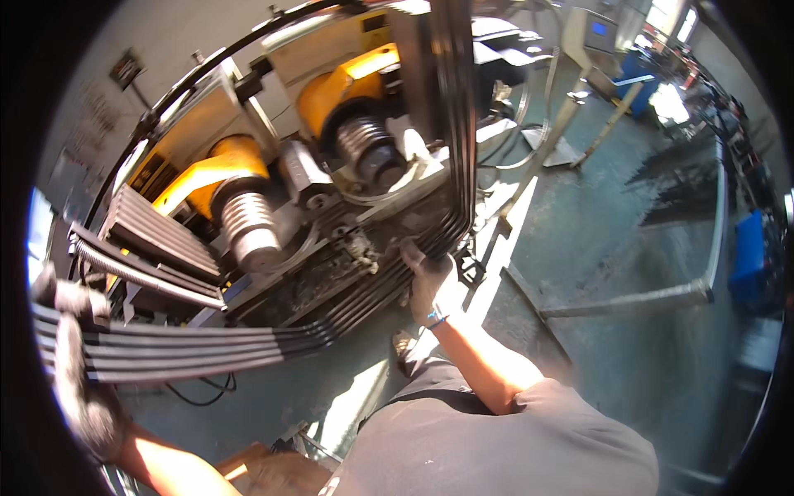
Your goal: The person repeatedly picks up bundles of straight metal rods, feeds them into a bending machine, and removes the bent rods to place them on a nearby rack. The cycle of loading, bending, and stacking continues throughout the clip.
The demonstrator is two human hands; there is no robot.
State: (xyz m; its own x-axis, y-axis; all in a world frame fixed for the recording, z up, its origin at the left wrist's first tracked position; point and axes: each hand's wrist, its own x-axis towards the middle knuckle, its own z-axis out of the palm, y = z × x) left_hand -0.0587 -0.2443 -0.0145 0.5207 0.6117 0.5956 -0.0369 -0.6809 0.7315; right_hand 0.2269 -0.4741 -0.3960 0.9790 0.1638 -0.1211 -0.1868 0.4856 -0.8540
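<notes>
Grey bars (190, 350) in a two-handed grip, left hand (74, 364) around a straight stretch, right hand (428, 277) at a bend.

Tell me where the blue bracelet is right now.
In the head view, the bracelet is a little below and right of centre, at the wrist of the person's right hand, which holds the dark bars.

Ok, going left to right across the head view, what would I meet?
Grey-gloved left hand, grooved silver metal roller, second grooved silver metal roller, right hand, grey control box with a blue screen, bright blue box-like object.
</notes>
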